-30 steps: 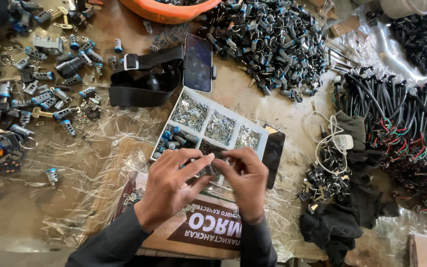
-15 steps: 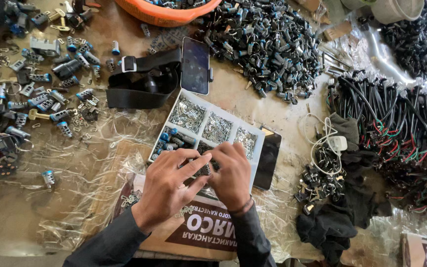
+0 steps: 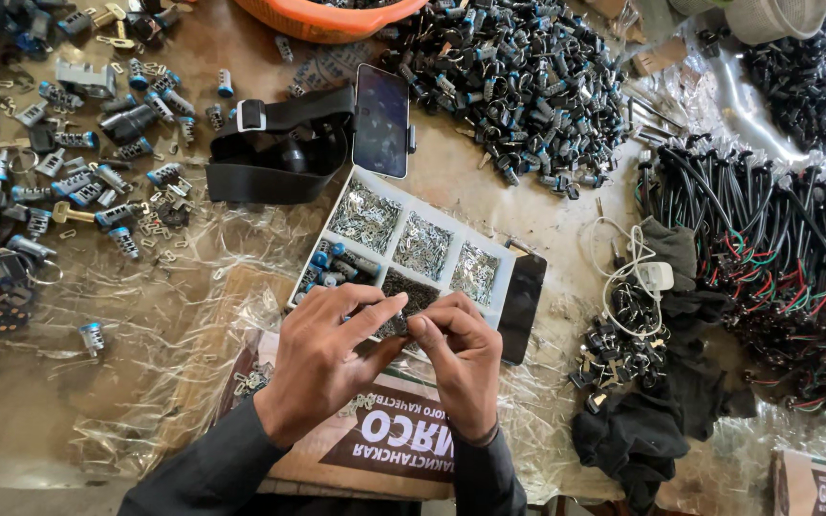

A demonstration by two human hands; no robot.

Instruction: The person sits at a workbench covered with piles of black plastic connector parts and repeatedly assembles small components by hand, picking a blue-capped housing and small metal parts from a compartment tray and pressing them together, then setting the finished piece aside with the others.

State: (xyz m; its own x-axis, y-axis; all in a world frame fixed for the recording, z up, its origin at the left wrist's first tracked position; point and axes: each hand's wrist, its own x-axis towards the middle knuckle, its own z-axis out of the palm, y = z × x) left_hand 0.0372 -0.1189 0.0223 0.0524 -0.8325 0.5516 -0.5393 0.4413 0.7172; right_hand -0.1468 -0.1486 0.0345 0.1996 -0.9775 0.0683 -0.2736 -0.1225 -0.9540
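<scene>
We are working with both hands close together, just below the white tray (image 3: 403, 250). Our left hand (image 3: 322, 358) and our right hand (image 3: 461, 358) are pinching one tiny dark part (image 3: 396, 323) between the fingertips. The part is sitting right over the tray's near edge. It is too small for us to tell what kind of part it is.

We think we are in the middle of fitting or turning this little part. The next move is asking for a steady pinch and very small finger moves, so nothing is slipping away.

The tray is holding small silver bits in its boxes, and some blue bits at its left side. Above the tray a phone (image 3: 381, 120) is lying flat, with a black strap (image 3: 274, 148) to its left. Far above the tray a big pile of dark locks (image 3: 518, 81) is lying. To the right of the tray, black cables (image 3: 767, 229) are lying in a heap. Below the tray, a cardboard box (image 3: 384, 440) is lying under our wrists. Everything is sitting on a brown table (image 3: 40, 401) with crinkly clear plastic (image 3: 164, 354) over it.
</scene>
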